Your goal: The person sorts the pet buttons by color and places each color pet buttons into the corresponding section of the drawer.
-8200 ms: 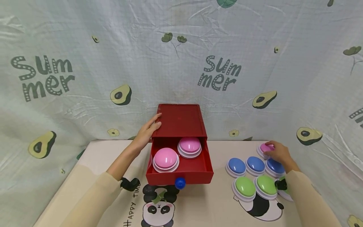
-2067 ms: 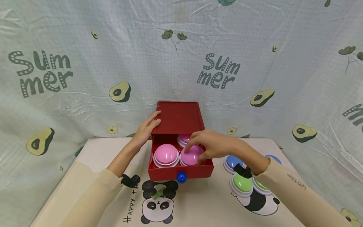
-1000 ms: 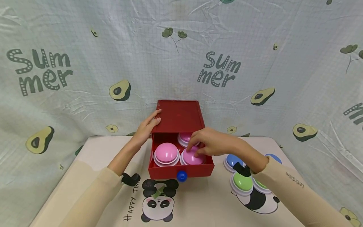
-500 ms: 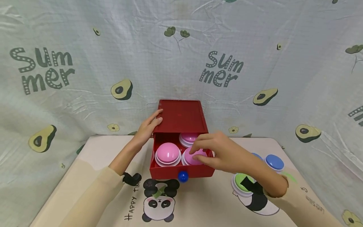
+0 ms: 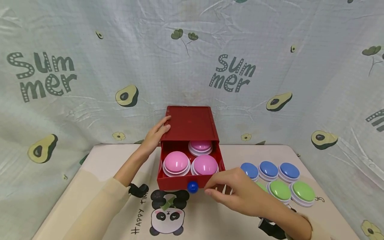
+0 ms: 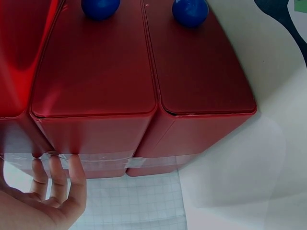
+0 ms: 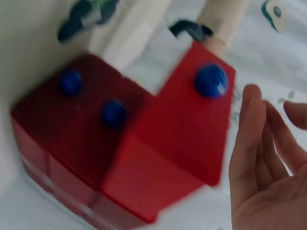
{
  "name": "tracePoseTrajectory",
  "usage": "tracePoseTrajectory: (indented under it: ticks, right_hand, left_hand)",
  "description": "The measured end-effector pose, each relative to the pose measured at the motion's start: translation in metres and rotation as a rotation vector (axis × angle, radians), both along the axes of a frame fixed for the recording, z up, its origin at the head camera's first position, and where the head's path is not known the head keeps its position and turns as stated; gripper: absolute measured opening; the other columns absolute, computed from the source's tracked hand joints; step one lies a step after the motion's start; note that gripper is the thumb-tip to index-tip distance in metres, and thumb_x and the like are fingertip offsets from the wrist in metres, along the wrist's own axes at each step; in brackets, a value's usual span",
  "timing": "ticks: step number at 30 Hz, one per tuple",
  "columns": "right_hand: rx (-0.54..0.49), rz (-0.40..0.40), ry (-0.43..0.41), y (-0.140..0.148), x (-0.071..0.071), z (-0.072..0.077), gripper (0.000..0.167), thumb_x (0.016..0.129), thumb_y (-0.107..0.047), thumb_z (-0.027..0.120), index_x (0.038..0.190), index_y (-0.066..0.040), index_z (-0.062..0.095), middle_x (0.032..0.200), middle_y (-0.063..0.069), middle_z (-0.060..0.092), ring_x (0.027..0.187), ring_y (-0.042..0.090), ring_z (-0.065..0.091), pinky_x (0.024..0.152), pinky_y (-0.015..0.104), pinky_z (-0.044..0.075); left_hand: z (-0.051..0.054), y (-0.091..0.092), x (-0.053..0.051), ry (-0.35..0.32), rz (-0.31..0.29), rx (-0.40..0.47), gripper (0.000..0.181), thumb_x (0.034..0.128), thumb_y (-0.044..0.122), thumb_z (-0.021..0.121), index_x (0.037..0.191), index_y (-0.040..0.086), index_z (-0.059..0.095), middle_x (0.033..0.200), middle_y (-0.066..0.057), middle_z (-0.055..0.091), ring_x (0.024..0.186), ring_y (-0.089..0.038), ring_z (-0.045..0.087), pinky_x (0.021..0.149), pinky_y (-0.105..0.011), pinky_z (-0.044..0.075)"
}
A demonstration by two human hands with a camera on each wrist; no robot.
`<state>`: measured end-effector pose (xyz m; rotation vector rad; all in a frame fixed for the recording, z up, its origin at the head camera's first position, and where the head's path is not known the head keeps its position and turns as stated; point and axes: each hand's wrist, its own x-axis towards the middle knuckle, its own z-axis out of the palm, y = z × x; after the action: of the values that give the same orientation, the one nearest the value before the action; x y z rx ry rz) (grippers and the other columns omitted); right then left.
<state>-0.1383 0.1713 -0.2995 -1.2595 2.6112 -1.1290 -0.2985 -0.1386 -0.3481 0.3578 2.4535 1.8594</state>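
The red drawer unit (image 5: 190, 123) stands against the cloth with its top drawer (image 5: 175, 184) pulled out. Inside it lie three pink dome buttons with white bases: one at front left (image 5: 176, 162), one at front right (image 5: 205, 165), one at the back (image 5: 201, 146), partly under the top. My left hand (image 5: 153, 138) rests on the unit's left side; the left wrist view shows its fingertips (image 6: 74, 165) touching the red side. My right hand (image 5: 240, 193), fingers loosely bent and holding nothing, hovers just outside the drawer's front right corner, near the blue knob (image 5: 192, 187).
On the right of the table, blue dome buttons (image 5: 268, 169) form a row behind green ones (image 5: 280, 190), one partly hidden by my right hand. Two shut drawers with blue knobs (image 6: 190, 12) lie below the open one. Printed cloth (image 5: 192, 76) hangs close behind.
My right hand took a pink button from the far right, placed it at the drawer's front right and let go. It has since drawn back toward the front right. The left hand stayed put.
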Motion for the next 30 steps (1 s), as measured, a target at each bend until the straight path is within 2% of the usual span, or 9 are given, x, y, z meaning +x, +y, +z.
tracePoseTrajectory:
  ticks: [4, 8, 12, 17, 23, 30]
  right_hand:
    - [-0.037, -0.036, -0.124, -0.005, 0.003, -0.022, 0.014, 0.101, -0.034, 0.067, 0.102, -0.025, 0.078, 0.084, -0.012, 0.073, 0.071, -0.002, 0.064, 0.063, 0.024, 0.057]
    - [-0.052, -0.088, -0.259, -0.012, 0.005, -0.04, 0.02, 0.101, -0.035, 0.066, 0.108, -0.02, 0.078, 0.086, -0.005, 0.075, 0.066, 0.002, 0.067, 0.063, 0.025, 0.058]
    - [-0.047, -0.154, -0.313, -0.018, 0.003, -0.049, 0.027, 0.101, -0.037, 0.066, 0.111, -0.015, 0.077, 0.088, 0.003, 0.075, 0.064, 0.004, 0.067, 0.063, 0.025, 0.059]
    - [-0.078, -0.195, -0.355, -0.024, 0.0, -0.054, 0.029, 0.101, -0.038, 0.065, 0.11, -0.012, 0.075, 0.087, 0.0, 0.073, 0.061, 0.008, 0.069, 0.062, 0.029, 0.06]
    - [-0.119, -0.222, -0.331, -0.031, 0.0, -0.057, 0.024, 0.101, -0.037, 0.067, 0.102, -0.015, 0.076, 0.082, -0.003, 0.074, 0.059, 0.008, 0.068, 0.061, 0.029, 0.06]
    - [-0.143, -0.314, -0.217, -0.039, 0.005, -0.062, 0.025, 0.089, -0.037, 0.082, 0.092, -0.013, 0.079, 0.074, -0.008, 0.072, 0.057, 0.003, 0.064, 0.06, 0.025, 0.058]
  left_hand:
    - [0.0, -0.001, -0.001, 0.002, 0.004, 0.001, 0.057, 0.1071, 0.047, 0.044, 0.162, 0.038, 0.032, 0.162, -0.012, 0.039, 0.13, -0.038, 0.056, 0.09, -0.04, 0.057]
    - [-0.001, -0.001, -0.001, 0.001, -0.001, 0.002, 0.057, 0.1072, 0.046, 0.045, 0.162, 0.037, 0.032, 0.162, -0.013, 0.039, 0.13, -0.038, 0.057, 0.09, -0.04, 0.058]
    - [-0.002, 0.0, -0.001, 0.001, -0.002, 0.005, 0.057, 0.1072, 0.047, 0.044, 0.162, 0.038, 0.033, 0.162, -0.013, 0.04, 0.129, -0.038, 0.057, 0.089, -0.039, 0.058]
    - [-0.002, -0.001, -0.002, 0.003, -0.001, 0.004, 0.056, 0.1071, 0.047, 0.044, 0.161, 0.039, 0.033, 0.162, -0.013, 0.04, 0.129, -0.038, 0.057, 0.089, -0.039, 0.058]
    - [-0.001, 0.0, -0.002, 0.007, -0.004, 0.01, 0.056, 0.1071, 0.047, 0.044, 0.161, 0.038, 0.033, 0.162, -0.012, 0.04, 0.129, -0.037, 0.057, 0.089, -0.039, 0.057]
    - [0.0, 0.0, -0.001, 0.008, -0.005, 0.01, 0.057, 0.1072, 0.046, 0.044, 0.162, 0.036, 0.032, 0.162, -0.014, 0.039, 0.13, -0.038, 0.056, 0.09, -0.04, 0.058]
